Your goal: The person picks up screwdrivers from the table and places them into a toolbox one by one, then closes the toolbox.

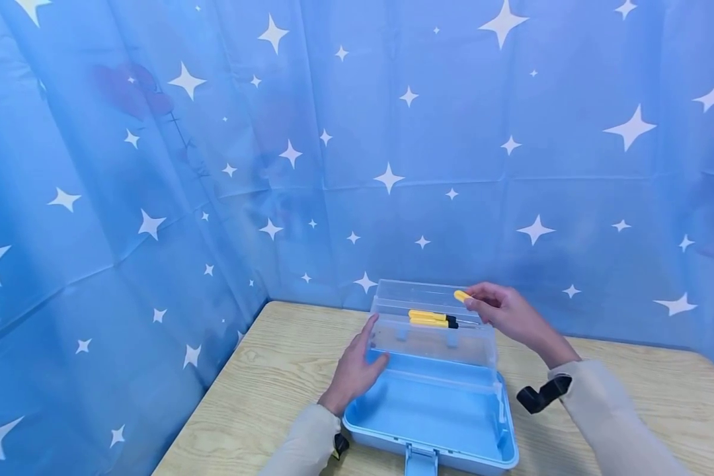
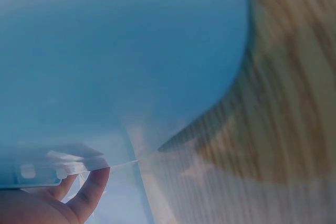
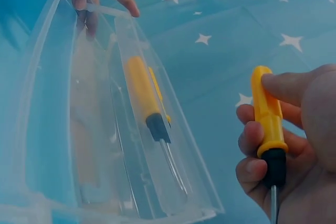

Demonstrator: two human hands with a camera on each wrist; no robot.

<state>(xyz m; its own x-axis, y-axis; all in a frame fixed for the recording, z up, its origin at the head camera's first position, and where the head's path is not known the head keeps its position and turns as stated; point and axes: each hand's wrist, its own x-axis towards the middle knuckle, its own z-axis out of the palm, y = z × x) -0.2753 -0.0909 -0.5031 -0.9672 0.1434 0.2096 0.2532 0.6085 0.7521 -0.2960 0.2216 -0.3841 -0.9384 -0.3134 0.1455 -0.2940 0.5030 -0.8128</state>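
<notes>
In the head view my right hand (image 1: 512,318) holds a yellow-handled screwdriver (image 3: 269,111) above the right end of a clear plastic tray (image 1: 431,350). The right wrist view shows the thumb on its handle, the fingers curled round it and the metal shaft pointing down. Two similar yellow and black screwdrivers (image 1: 431,323) lie side by side in the raised tray. At the tray's left end is my left hand (image 1: 356,371), its fingers gripping the end wall. Below stands a light blue toolbox (image 1: 431,413), its base showing bare inside.
The toolbox sits on a wood-grain table (image 1: 244,390), its latch (image 1: 420,461) hanging at the front. Behind the table hangs a blue curtain (image 1: 345,218) with white stars. A black wrist camera (image 1: 543,395) sticks out from the right sleeve.
</notes>
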